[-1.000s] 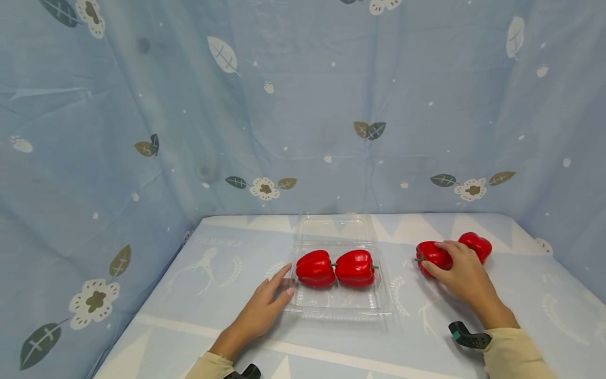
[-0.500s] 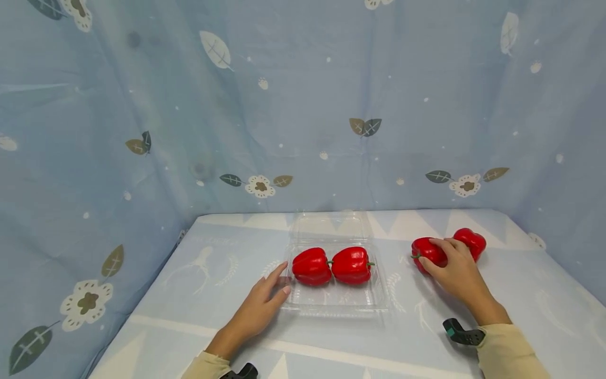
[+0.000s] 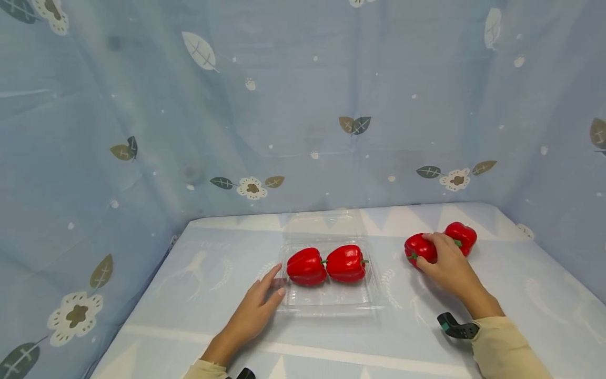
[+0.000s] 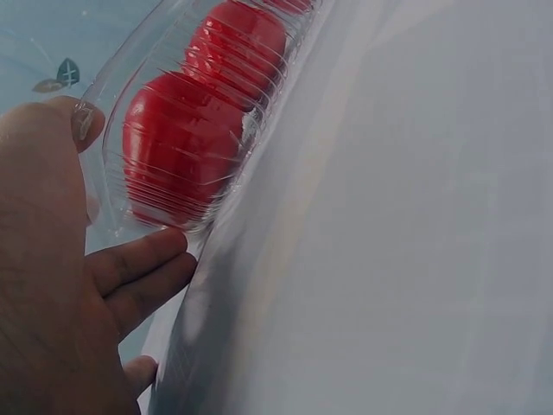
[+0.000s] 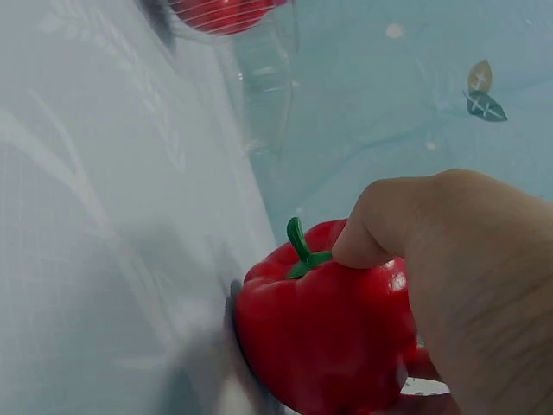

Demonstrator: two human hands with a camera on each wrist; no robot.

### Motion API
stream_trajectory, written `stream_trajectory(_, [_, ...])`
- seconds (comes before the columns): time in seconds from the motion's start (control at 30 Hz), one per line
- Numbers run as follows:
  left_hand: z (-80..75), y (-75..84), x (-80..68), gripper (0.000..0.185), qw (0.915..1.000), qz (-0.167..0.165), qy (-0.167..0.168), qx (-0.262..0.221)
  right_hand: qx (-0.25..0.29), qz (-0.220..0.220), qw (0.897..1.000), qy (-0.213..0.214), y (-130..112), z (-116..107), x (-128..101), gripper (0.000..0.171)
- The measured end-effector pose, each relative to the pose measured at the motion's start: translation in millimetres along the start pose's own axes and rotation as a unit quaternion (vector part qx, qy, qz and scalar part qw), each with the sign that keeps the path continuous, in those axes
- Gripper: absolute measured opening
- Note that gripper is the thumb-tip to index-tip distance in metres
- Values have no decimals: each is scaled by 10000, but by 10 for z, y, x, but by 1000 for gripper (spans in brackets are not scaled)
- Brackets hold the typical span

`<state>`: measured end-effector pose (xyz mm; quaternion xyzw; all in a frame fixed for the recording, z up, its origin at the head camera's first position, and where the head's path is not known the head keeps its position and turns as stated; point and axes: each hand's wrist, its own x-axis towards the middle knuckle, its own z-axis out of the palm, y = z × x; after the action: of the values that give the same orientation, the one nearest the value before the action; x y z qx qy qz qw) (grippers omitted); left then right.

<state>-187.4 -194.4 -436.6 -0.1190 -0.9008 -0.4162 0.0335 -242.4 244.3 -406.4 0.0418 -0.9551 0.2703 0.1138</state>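
A clear plastic clamshell container [image 3: 326, 300] stands on the table with its lid folded open toward the back. Two red bell peppers [image 3: 305, 267] [image 4: 181, 143] lie side by side in its base, stems pointing right. At the container's left edge is my left hand [image 3: 251, 313], its fingers nearly straight against the rim and side. To the right, my right hand [image 3: 447, 268] grips another red bell pepper [image 5: 324, 324] from above, thumb beside the green stem. The other fingers are mostly hidden behind that pepper. Just past the hand sits one more red bell pepper [image 3: 461, 237].
A patterned cloth covers the table [image 3: 360, 352]. Behind it and along the sides hangs a blue curtain [image 3: 284, 105] with leaf and flower prints. The raised transparent lid [image 3: 326, 223] lies near the table's back edge.
The head view has shifted slightly, so everything appears farther left. Both hands stay at the same things, and the green stem of the rear bell pepper now shows beside the right hand.
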Motion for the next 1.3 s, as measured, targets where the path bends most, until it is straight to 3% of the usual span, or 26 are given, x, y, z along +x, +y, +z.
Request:
stream_trajectory(0.07, [-10, -5, -9, 56, 9999, -113, 30, -25, 48, -6, 10000, -46, -12, 1, 14, 82])
stream_trajectory(0.2, [-13, -22, -8, 56, 9999, 79, 49, -94, -36, 99, 9998, -187, -13, -19, 14, 86])
stream_trajectory(0.3, [2, -26, 3, 56, 9997, 225, 52, -117, -160, 143, 9993, -303, -1, -37, -4, 82])
stream_trajectory(0.57, [17, -30, -30, 57, 9998, 186, 58, -102, -260, 190, 9989, -344, -7, -10, -17, 77])
stream_trajectory(0.73, [-3, -21, -9, 56, 9993, 367, 91, -62, -294, 265, 9991, -159, -43, 29, -4, 76])
stream_trajectory(0.93, [7, -21, 13, 56, 9997, 233, 7, -92, -198, 444, 9986, 211, -53, 69, -19, 72])
stream_trajectory(1.03, [13, -26, 6, 56, 9994, 326, 0, -93, -137, 487, 9981, 355, -51, 86, -22, 69])
stream_trajectory(1.3, [-1, -12, -8, 55, 9994, 333, 35, -75, 92, 415, 9982, 427, -63, 90, -10, 63])
